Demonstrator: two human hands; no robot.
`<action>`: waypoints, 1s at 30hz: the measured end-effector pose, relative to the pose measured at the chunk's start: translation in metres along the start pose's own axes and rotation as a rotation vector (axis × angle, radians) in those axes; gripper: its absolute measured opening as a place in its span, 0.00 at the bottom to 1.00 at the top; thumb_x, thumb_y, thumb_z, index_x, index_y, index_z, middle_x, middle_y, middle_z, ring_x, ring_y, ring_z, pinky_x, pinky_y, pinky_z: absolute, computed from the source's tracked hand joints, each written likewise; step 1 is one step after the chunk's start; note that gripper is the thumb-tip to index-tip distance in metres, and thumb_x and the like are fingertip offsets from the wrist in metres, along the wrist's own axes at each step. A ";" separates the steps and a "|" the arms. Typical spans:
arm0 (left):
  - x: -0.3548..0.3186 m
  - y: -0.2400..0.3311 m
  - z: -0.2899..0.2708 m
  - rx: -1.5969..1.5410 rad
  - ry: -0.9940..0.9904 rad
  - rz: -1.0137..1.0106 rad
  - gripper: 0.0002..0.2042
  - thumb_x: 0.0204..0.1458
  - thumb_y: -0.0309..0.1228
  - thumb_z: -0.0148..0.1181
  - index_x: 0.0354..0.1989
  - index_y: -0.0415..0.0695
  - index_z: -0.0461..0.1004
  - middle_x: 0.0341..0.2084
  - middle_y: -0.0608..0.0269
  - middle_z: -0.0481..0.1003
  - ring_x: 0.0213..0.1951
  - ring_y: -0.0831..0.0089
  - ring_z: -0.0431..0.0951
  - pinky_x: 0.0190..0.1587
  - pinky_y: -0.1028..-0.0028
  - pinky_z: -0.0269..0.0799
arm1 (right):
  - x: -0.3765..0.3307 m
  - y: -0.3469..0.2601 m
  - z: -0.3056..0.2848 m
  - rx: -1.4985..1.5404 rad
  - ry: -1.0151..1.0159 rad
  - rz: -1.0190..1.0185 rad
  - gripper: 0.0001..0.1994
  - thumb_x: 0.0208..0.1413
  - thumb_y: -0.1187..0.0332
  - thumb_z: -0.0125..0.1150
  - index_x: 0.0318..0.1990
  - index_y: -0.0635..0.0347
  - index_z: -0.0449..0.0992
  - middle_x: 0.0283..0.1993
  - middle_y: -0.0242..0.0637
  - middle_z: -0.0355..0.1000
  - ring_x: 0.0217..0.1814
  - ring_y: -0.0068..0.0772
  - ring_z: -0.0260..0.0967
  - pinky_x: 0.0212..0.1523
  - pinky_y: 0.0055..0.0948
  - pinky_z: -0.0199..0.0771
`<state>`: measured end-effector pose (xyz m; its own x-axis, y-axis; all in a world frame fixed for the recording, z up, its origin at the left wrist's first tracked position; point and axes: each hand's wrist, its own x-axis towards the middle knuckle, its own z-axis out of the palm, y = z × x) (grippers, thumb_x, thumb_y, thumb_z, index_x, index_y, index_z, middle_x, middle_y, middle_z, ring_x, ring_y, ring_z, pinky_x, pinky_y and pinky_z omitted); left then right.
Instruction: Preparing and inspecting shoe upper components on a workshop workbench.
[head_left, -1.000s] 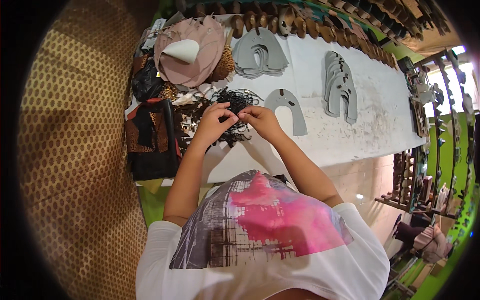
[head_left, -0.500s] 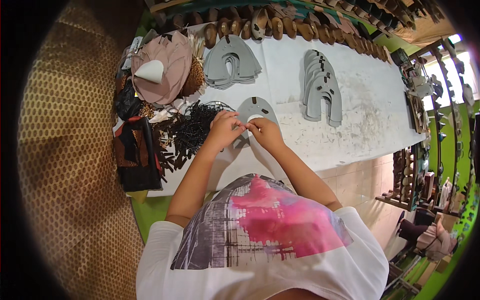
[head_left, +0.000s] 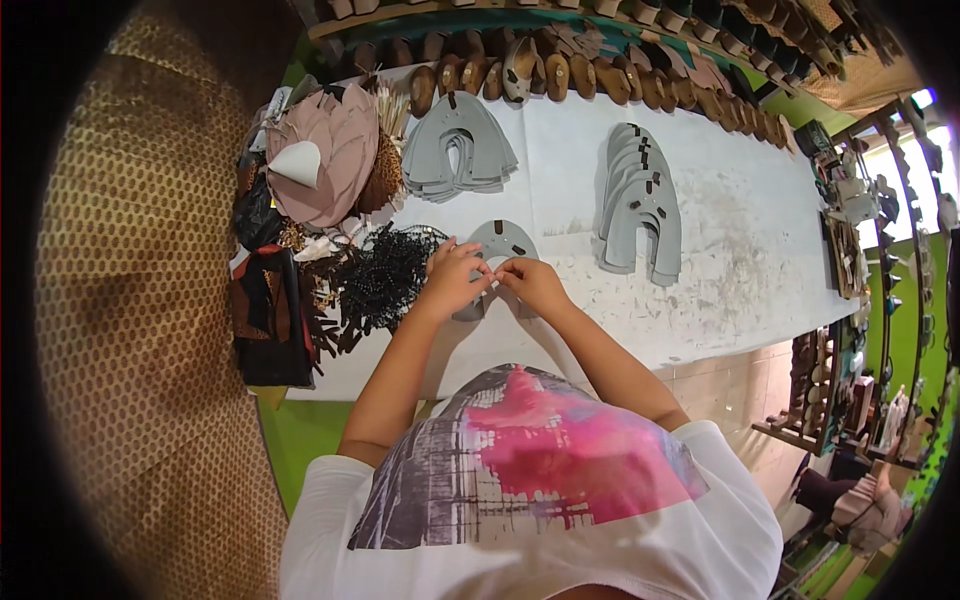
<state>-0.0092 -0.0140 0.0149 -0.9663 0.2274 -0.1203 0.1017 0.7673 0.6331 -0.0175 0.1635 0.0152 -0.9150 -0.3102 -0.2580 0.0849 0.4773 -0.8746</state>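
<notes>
Hands (head_left: 457, 280) (head_left: 538, 284) moved rightward, fingertips together, above the grey arch (head_left: 500, 239) pointing lengthwise away.

A second ago both hands were over the black beaded pile (head_left: 388, 272); now the left hand (head_left: 452, 282) and the right hand (head_left: 532, 284) have moved right, their fingertips meeting over the single gray horseshoe-shaped piece (head_left: 503, 236). That piece lay uncovered beside the right hand then; now the hands hide much of its lower part. More of the pile shows, along with the dark strips (head_left: 330, 330) at its lower left. The view has shifted too, bringing in more of the wooden shelf (head_left: 400, 22) beyond the surface (head_left: 565, 185).
</notes>
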 end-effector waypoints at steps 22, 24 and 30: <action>0.030 -0.006 0.029 0.253 0.413 -0.157 0.05 0.35 0.33 0.64 0.18 0.50 0.75 0.53 0.53 0.65 0.59 0.47 0.53 0.54 0.52 0.46 | 0.051 0.019 -0.009 -0.465 0.327 -0.169 0.17 0.44 0.64 0.61 0.43 0.61 0.74 0.37 0.45 0.70 0.41 0.49 0.67 0.44 0.38 0.67; 0.030 -0.007 0.029 0.253 0.419 -0.155 0.05 0.35 0.33 0.64 0.19 0.50 0.74 0.53 0.53 0.65 0.59 0.47 0.53 0.54 0.52 0.46 | 0.057 0.017 -0.011 -0.448 0.309 -0.163 0.17 0.43 0.64 0.61 0.41 0.61 0.75 0.36 0.45 0.70 0.40 0.49 0.67 0.43 0.38 0.67; 0.027 -0.007 0.026 0.228 0.434 -0.067 0.04 0.37 0.33 0.63 0.23 0.51 0.75 0.54 0.57 0.64 0.59 0.50 0.54 0.54 0.52 0.46 | 0.067 0.014 -0.012 -0.371 0.088 -0.053 0.18 0.41 0.62 0.63 0.40 0.61 0.75 0.40 0.47 0.72 0.44 0.47 0.69 0.45 0.38 0.69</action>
<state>-0.0299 0.0023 -0.0128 -0.9768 -0.0606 0.2056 0.0384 0.8942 0.4460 -0.0821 0.1595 -0.0092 -0.9461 -0.2780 -0.1664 -0.0969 0.7328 -0.6735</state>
